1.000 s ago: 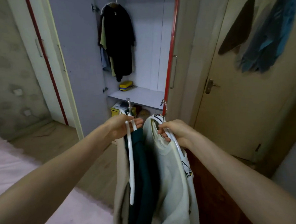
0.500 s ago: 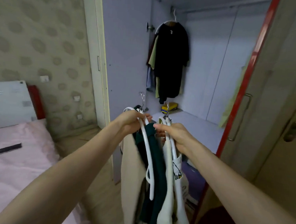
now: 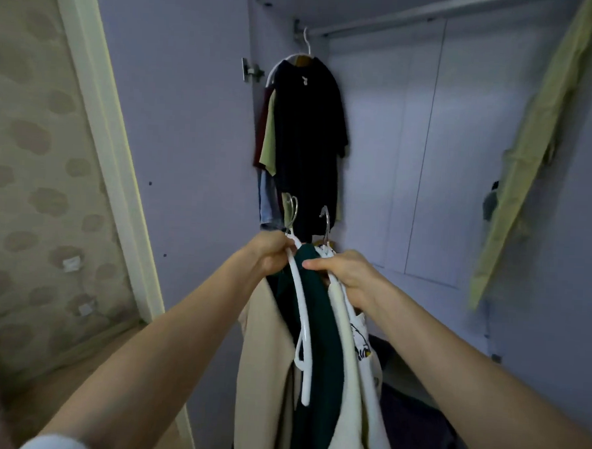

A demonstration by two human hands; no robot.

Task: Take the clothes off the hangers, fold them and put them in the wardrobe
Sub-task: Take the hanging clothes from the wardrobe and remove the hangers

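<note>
Both hands hold clothes on hangers in front of the open wardrobe (image 3: 462, 164). My left hand (image 3: 269, 253) grips a white plastic hanger (image 3: 303, 314) that carries a beige garment (image 3: 266, 370) and a dark green garment (image 3: 322, 346). My right hand (image 3: 347, 275) grips a second white hanger (image 3: 348, 316) with a cream printed shirt (image 3: 359, 372). Two metal hooks (image 3: 325, 222) stick up above my hands. Inside the wardrobe a black shirt (image 3: 309, 139) hangs from the rail (image 3: 418, 14), with other garments behind it.
The wardrobe's left door (image 3: 176, 132) stands open beside a patterned wall (image 3: 33, 176). A yellow-green cloth (image 3: 528, 150) hangs at the right. A shelf (image 3: 418, 279) runs across the wardrobe behind my hands. Dark items lie below it.
The view has closed in on the wardrobe and tilted up. My hands have lifted the hangers higher, toward the hanging black shirt. The bed has left the view.
</note>
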